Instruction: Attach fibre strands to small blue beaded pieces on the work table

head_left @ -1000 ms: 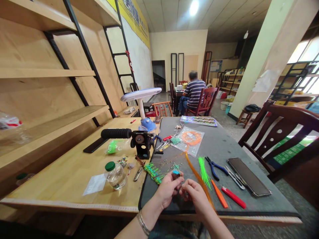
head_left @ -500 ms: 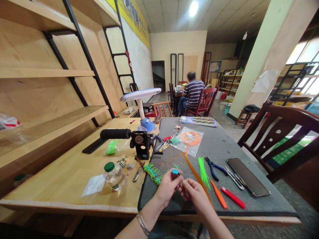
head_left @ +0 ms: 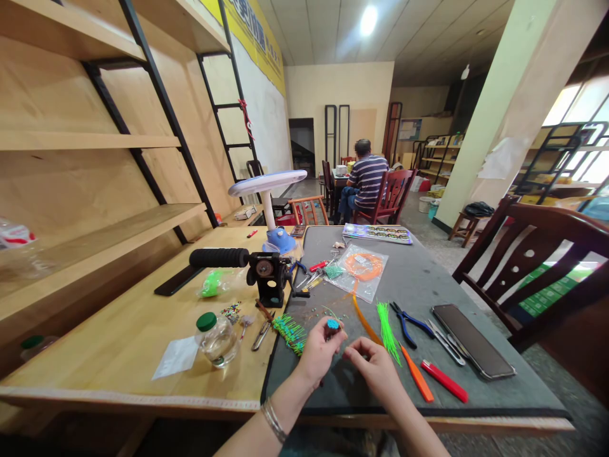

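Observation:
My left hand (head_left: pixel 316 352) is closed around a small bundle with a bright blue, knobbly top (head_left: pixel 333 324); its lower part is hidden in my fingers. A thin strand seems to stick up beside it. Just to the right, my right hand (head_left: pixel 375 365) has thumb and fingertips pinched together, and anything between them is too small to make out. Left of my left hand lie several green pieces with blue tips (head_left: pixel 289 332). An orange strand bundle (head_left: pixel 365 320) runs behind my right hand, beside bright green strands (head_left: pixel 387 330).
On the grey mat (head_left: pixel 495 397) lie blue-handled pliers (head_left: pixel 405 324), tweezers (head_left: pixel 446 343), a phone (head_left: pixel 473 339), an orange-handled tool (head_left: pixel 419 377) and a red lighter (head_left: pixel 445 381). Leftward stand a green-capped jar (head_left: pixel 219 343) and a black clamp-like device (head_left: pixel 269 279). A person (head_left: pixel 368 181) sits farther back.
My right hand has drawn slightly away from my left, so a gap now shows between them. The blue-topped bundle remains in my left hand, raised slightly.

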Demonstrator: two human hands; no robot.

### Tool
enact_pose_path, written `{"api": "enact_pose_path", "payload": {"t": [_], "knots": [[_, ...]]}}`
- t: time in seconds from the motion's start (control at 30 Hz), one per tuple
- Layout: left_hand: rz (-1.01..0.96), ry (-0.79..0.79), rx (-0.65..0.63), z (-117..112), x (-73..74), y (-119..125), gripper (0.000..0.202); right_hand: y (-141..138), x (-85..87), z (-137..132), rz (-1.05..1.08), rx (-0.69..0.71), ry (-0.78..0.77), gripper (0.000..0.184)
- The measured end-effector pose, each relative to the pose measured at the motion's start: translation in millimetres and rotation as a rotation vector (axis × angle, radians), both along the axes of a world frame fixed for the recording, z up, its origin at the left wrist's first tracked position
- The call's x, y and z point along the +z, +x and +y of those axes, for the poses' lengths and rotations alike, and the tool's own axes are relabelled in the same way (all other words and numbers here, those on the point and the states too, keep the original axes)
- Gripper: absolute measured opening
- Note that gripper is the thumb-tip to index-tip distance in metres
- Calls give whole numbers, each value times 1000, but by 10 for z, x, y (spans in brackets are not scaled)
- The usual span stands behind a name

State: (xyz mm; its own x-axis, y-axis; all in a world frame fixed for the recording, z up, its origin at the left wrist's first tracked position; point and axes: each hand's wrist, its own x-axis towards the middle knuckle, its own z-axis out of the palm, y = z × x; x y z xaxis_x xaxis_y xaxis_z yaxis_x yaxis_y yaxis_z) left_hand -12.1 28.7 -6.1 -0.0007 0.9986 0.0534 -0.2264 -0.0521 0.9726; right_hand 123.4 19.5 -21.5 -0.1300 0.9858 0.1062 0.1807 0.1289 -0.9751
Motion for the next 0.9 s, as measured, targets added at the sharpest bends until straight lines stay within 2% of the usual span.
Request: {"api": "enact_pose_path", "payload": {"t": [0.17,0.3,0.5,0.63,0.73,0.9], "knots": [[-1,8,-37,30,-24,22,26,-7,5,69,6,-4,-16,37],[41,56,-19,111,-31,16,24,78,-4,98,33,8,-4,37],[131,107,18,279,-44,-27,21,269,12,102,53,-129,-98,52],[187,146,12,348,-57,-30,18,296,24,105,-107,-235,96,42],[214,157,6,361,-45,-26,17,256,22,99,-275,-224,257,32],[232,177,-11,333,-8,-20,16,170,34,103,-451,-190,332,26]]}}
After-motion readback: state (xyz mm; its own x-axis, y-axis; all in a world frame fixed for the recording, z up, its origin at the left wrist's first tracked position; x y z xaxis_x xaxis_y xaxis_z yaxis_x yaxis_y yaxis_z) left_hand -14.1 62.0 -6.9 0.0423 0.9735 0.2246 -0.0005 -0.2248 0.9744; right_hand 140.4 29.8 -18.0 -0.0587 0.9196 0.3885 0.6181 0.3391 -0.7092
